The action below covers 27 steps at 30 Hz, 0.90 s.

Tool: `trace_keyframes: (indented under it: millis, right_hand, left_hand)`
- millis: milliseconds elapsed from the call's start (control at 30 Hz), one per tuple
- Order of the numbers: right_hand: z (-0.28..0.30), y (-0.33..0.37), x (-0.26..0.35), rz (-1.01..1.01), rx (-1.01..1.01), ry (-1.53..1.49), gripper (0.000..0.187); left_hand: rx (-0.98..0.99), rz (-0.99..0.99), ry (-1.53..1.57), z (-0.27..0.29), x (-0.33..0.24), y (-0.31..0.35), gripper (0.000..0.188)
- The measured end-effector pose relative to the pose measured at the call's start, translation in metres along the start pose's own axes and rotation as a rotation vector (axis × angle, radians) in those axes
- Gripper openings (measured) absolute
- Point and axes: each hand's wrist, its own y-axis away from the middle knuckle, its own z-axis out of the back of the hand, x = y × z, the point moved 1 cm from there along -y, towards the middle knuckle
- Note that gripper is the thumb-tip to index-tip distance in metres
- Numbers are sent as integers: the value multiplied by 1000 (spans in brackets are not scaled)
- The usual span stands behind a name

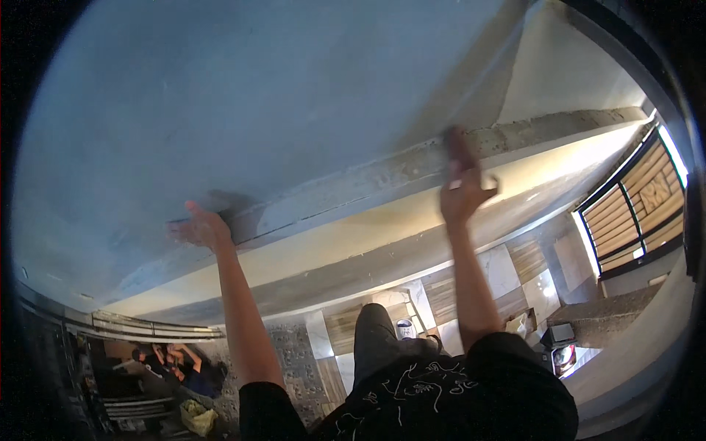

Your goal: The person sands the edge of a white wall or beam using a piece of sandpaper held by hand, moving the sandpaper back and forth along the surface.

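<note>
Both my arms reach up to a grey-blue plastered wall (309,95) with a rough ledge-like band (397,173) along its lower part. My left hand (204,228) is beside the wall at the left end of this band, fingers stretched out and thumb apart, holding nothing visible; its fingertips are smeared by motion. My right hand (463,192) is raised over the band further right. Its fingers are round a dark reddish-brown piece (460,147), too blurred to name, which overlaps the band. Whether it touches the surface is unclear.
Below are a tiled floor (500,268) and a white cup-like container (404,328) near my leg. A slatted window or gate (636,202) stands at right, a dark box (560,336) below it. At lower left, another person (184,365) shows by metal railings (140,408) and a yellow bag (197,417).
</note>
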Motion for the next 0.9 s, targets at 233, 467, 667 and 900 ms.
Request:
trace_keyframes:
  millis: [233,467,667,900]
  right_hand:
    - [1,55,120,233,255,-431,30]
    - [10,-4,-32,10,55,106,16]
    - [-20,72,117,107,169,-379,18]
    - [-9,26,27,219,139,-170,24]
  left_hand:
    - [72,112,-31,8,-2,1,103]
    - [105,25,-77,4,12,-5,103]
    - [90,72,-34,2,-16,8,100]
    - [116,84,-107,6,34,-11,99]
